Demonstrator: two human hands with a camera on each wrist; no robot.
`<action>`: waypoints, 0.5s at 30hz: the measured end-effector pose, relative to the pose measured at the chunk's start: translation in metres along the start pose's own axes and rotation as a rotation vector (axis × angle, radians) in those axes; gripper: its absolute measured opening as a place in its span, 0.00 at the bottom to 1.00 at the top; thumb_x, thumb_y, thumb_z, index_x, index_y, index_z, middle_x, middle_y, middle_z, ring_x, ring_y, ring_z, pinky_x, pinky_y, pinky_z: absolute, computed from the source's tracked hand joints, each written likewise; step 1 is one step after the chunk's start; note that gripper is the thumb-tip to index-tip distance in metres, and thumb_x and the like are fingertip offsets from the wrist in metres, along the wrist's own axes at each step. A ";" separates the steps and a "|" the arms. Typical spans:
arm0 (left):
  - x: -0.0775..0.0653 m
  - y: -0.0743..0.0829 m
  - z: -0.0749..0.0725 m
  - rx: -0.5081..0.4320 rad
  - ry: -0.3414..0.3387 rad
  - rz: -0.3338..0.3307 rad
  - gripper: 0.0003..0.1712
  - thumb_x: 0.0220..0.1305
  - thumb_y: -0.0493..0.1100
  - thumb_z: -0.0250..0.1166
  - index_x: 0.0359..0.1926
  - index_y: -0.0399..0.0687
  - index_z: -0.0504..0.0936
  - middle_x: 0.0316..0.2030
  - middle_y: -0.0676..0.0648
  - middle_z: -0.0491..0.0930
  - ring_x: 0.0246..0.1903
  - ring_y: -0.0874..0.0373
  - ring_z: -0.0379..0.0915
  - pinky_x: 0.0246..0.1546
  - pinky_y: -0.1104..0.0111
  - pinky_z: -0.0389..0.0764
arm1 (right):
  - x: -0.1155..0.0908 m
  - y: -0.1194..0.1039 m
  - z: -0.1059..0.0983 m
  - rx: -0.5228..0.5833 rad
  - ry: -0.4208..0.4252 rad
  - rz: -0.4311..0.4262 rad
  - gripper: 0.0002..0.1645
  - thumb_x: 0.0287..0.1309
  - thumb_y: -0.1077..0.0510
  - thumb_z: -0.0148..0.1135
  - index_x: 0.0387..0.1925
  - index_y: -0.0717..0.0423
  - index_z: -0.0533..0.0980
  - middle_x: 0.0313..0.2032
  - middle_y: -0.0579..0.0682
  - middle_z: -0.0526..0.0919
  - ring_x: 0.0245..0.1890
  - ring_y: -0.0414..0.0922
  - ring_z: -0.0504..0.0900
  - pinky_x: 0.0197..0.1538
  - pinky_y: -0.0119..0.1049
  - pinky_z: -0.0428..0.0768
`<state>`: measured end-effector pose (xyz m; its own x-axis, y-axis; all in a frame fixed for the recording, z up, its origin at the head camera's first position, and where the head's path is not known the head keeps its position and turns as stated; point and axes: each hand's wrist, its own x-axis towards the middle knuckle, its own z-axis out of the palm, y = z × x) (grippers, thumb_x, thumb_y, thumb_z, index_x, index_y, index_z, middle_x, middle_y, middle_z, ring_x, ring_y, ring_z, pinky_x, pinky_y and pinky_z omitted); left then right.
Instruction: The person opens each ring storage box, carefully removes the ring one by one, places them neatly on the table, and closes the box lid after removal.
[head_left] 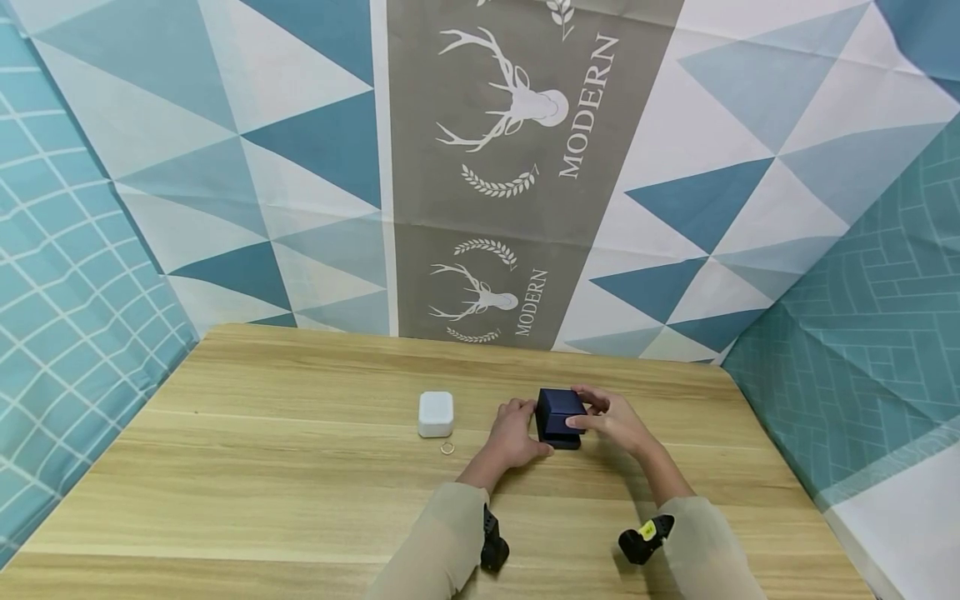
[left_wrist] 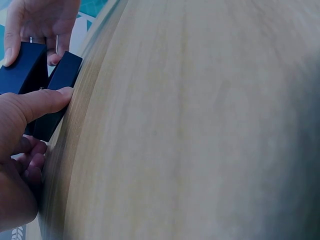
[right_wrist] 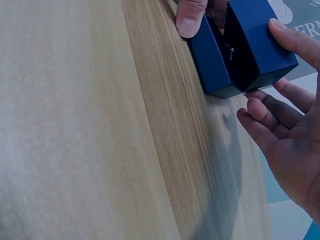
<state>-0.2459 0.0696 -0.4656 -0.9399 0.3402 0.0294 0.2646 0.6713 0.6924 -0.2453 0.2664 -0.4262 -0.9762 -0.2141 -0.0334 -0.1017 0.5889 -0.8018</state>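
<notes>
A dark blue jewelry box (head_left: 562,403) stands on the table with its lid (right_wrist: 267,47) partly raised from the base (right_wrist: 212,65). My left hand (head_left: 513,436) grips the base from the left, its thumb on the near edge. On the other side my right hand (head_left: 617,423) pinches the lid between thumb and fingers. Through the gap, the right wrist view shows a small silvery piece of jewelry (right_wrist: 231,50) against the dark inside. Left of the hands lie a white rounded box (head_left: 436,412), which looks closed, and a small gold-coloured ring (head_left: 447,443).
The wooden table (head_left: 270,475) meets a patterned cloth wall (head_left: 495,217) at the back. More cloth hangs along the left and right sides. A black wrist camera sits on the left wrist (head_left: 492,546) and another on the right wrist (head_left: 641,543).
</notes>
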 end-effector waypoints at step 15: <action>0.000 0.000 0.000 0.004 0.001 0.002 0.46 0.46 0.49 0.74 0.64 0.37 0.66 0.57 0.42 0.69 0.55 0.49 0.62 0.58 0.59 0.69 | 0.008 0.017 -0.001 0.015 -0.016 -0.019 0.39 0.50 0.51 0.66 0.63 0.59 0.66 0.56 0.62 0.76 0.39 0.47 0.75 0.40 0.36 0.73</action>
<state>-0.2462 0.0695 -0.4657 -0.9397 0.3405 0.0313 0.2670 0.6732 0.6896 -0.2548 0.2755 -0.4390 -0.9710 -0.2376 -0.0271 -0.1175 0.5726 -0.8114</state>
